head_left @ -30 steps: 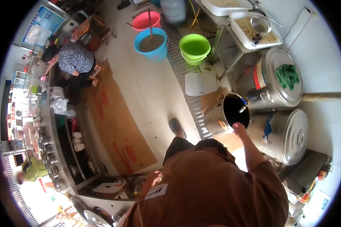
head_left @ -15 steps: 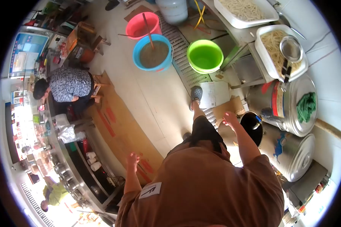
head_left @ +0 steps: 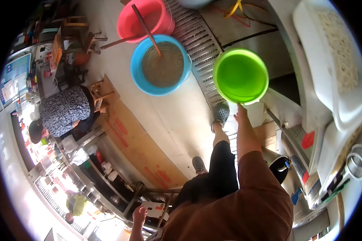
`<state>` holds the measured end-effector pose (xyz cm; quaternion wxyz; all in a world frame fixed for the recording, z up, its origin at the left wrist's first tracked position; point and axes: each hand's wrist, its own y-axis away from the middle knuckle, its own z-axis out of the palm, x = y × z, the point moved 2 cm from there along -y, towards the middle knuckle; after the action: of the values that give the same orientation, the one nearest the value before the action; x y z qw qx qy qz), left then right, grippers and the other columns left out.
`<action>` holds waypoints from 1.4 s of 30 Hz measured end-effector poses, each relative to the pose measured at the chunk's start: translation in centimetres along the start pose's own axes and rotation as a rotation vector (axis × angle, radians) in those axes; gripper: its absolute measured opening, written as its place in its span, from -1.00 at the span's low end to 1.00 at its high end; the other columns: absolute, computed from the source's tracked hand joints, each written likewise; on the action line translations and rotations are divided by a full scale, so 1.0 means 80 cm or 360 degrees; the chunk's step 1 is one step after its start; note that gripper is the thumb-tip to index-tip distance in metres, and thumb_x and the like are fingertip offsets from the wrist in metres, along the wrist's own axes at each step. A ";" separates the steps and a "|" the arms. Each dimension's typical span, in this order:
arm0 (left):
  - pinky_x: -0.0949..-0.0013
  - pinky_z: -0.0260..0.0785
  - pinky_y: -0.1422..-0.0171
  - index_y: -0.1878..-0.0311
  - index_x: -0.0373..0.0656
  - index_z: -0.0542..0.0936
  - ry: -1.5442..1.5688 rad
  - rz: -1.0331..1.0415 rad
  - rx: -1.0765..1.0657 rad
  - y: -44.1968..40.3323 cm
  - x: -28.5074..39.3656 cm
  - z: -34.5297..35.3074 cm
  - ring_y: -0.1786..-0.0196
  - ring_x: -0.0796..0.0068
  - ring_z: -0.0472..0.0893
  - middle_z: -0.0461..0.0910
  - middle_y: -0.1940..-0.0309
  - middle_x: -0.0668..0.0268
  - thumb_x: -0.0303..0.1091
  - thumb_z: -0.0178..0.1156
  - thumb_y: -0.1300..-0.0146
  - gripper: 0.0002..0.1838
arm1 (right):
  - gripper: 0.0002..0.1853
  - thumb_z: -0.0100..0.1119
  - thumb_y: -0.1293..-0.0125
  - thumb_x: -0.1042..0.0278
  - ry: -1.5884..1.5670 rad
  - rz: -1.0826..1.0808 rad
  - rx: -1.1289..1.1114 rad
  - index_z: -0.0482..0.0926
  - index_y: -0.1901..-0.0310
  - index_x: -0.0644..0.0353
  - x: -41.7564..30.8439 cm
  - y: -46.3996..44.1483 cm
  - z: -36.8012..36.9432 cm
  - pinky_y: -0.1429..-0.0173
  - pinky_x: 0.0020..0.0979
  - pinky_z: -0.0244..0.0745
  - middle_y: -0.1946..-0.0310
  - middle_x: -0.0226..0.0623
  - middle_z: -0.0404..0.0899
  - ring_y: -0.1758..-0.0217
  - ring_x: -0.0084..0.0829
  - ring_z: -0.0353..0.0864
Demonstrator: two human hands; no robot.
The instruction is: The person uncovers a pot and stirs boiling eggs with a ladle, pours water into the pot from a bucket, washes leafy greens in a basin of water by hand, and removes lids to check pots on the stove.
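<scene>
My right hand [head_left: 240, 113] reaches forward to the near rim of the green bucket [head_left: 242, 76], its fingertips at or just under the rim; whether it grips the rim is not clear. Low in the view, my left hand [head_left: 140, 215] hangs beside my body with its fingers loosely curled, near a white box [head_left: 153, 209]. Left of the green bucket stands a blue basin [head_left: 136, 74] of murky, brownish contents with a stick [head_left: 152, 39] leaning in it. Behind that is a pink bucket [head_left: 126, 20].
A metal drain grate [head_left: 197, 44] runs between the basin and the green bucket. White trays [head_left: 309, 48] of noodles lie on a stand at right. A steel pot [head_left: 272, 157] is below. A seated person [head_left: 64, 110] is at left, with cardboard [head_left: 128, 140] on the floor.
I have stepped forward toward the buckets. My right hand has left the steel pot's side and reached the green bucket's rim. My left hand has lowered toward the white box.
</scene>
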<state>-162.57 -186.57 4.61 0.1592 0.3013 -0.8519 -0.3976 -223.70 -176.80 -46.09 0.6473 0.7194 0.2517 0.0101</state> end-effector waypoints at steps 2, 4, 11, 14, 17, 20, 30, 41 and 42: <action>0.45 0.47 0.26 0.00 -0.20 0.49 -0.0104 -0.0070 -0.0045 0.006 0.012 0.000 0.34 0.46 0.61 0.59 0.30 0.22 -0.28 0.15 -0.22 -0.69 | -0.56 0.02 -0.30 0.03 -0.0820 0.0133 -0.0065 0.36 -0.01 0.23 -0.007 -0.034 0.018 0.04 -0.24 0.43 0.17 -0.24 0.41 0.11 -0.28 0.41; 0.45 0.47 0.27 0.01 -0.21 0.49 -0.0178 -0.0138 -0.0140 0.011 0.016 0.005 0.35 0.46 0.61 0.60 0.30 0.23 -0.27 0.14 -0.24 -0.69 | -0.61 -0.03 -0.33 0.07 -0.1259 0.0217 0.0096 0.33 -0.06 0.14 -0.024 -0.037 0.038 0.02 -0.28 0.43 0.09 -0.26 0.44 0.10 -0.34 0.46; 0.50 0.42 0.26 0.00 -0.23 0.48 -0.0148 0.0036 -0.0393 -0.028 0.068 0.015 0.33 0.58 0.54 0.56 0.33 0.30 -0.30 0.17 -0.23 -0.69 | -0.51 0.22 -0.03 0.52 -0.1550 -0.0001 0.0578 0.31 -0.03 0.11 -0.079 0.068 0.066 0.23 -0.24 0.52 0.08 -0.20 0.42 0.12 -0.23 0.47; 0.45 0.40 0.26 0.02 -0.23 0.48 -0.0123 0.0359 -0.0479 -0.085 0.082 0.006 0.33 0.50 0.54 0.56 0.34 0.27 -0.28 0.13 -0.25 -0.70 | -0.51 0.25 -0.04 0.48 -0.1439 -0.0169 0.0413 0.31 -0.03 0.11 -0.075 0.184 0.024 0.30 -0.24 0.51 0.10 -0.21 0.42 0.15 -0.25 0.47; 0.21 0.39 0.17 0.04 -0.28 0.48 -0.1218 0.1085 -0.0369 -0.103 0.156 0.015 0.29 0.14 0.56 0.55 0.38 0.08 -0.27 0.14 -0.18 -0.66 | -0.59 0.25 -0.11 0.38 -0.1195 -0.0257 0.0338 0.37 0.01 0.17 -0.030 0.318 -0.037 0.38 -0.33 0.47 0.17 -0.22 0.45 0.25 -0.32 0.48; 0.08 0.34 0.04 0.03 -0.32 0.45 -0.1428 0.1869 -0.0284 -0.108 0.225 0.065 0.15 -0.04 0.51 0.52 0.29 -0.05 -0.25 0.19 -0.08 -0.57 | -0.75 0.25 -0.12 0.35 -0.1030 -0.0438 0.0369 0.48 0.22 0.27 0.040 0.453 -0.103 0.54 -0.34 0.43 0.43 -0.21 0.49 0.50 -0.35 0.49; 0.02 0.19 -0.14 -0.08 -0.25 0.37 -0.1372 0.4241 -0.1406 0.311 0.108 0.241 -0.02 -0.03 0.40 0.43 0.06 0.00 -0.25 0.42 0.18 -0.29 | -0.73 0.19 -0.22 0.24 -0.1821 -0.0955 0.0444 0.44 0.36 0.32 0.332 0.845 -0.323 0.34 -0.33 0.57 0.45 -0.25 0.48 0.47 -0.39 0.54; 0.11 0.30 0.36 0.51 -0.18 0.49 -0.1546 0.4386 -0.2648 0.499 -0.266 0.433 0.44 0.04 0.47 0.45 0.56 0.12 -0.37 0.28 0.13 -0.84 | -0.74 0.03 -0.30 0.26 -0.2146 -0.1185 0.1198 0.49 0.26 0.35 0.698 0.994 -0.593 0.40 -0.48 0.46 0.48 -0.34 0.48 0.47 -0.49 0.51; 0.12 0.30 0.36 0.51 -0.17 0.49 -0.1518 0.4447 -0.2667 0.532 -0.311 0.442 0.43 0.04 0.47 0.46 0.55 0.12 -0.37 0.27 0.11 -0.84 | -0.73 0.01 -0.32 0.25 -0.1898 -0.1168 0.1370 0.49 0.24 0.34 0.741 0.996 -0.627 0.44 -0.49 0.47 0.51 -0.35 0.49 0.48 -0.50 0.52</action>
<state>-177.95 -128.70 14.35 -0.2146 0.9224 -0.0120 0.3209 -161.18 -110.89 18.17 0.3020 0.6612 0.0665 -0.6836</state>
